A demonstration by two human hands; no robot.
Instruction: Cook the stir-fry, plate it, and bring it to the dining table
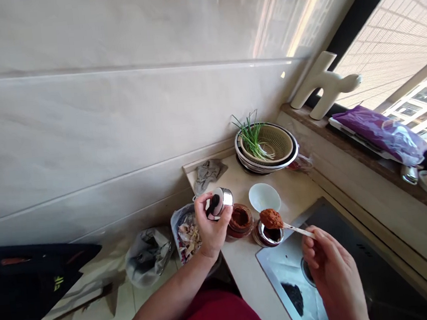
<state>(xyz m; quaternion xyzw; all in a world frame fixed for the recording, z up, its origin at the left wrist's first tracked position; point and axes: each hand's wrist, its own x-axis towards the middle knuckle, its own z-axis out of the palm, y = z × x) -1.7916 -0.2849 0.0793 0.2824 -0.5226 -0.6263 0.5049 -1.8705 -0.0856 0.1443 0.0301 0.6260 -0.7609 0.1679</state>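
My left hand (pixel 210 231) grips a round lid (pixel 226 197) with a shiny metal rim and a black knob, tilted beside the jars. Pinched in my right hand (pixel 335 266) is the light handle of a spoon (pixel 299 230), its bowl heaped with reddish-brown paste (pixel 271 218). The loaded spoon is over a small jar (pixel 261 236) with a metal rim and a dark inside, partly covering its mouth. To its left stands a wider glass jar (pixel 239 232) holding similar paste. A white bowl (pixel 264 195) sits just behind the jars.
Nested basins with a beige colander (pixel 282 143) hold green onions (pixel 251 138) at the counter's back. A grey cloth (pixel 209 173) lies left. The sink (pixel 283 274) is at right, a dark scrubber (pixel 293 297) inside. Bins with scraps (pixel 187 238) and a bag liner (pixel 148 267) stand below.
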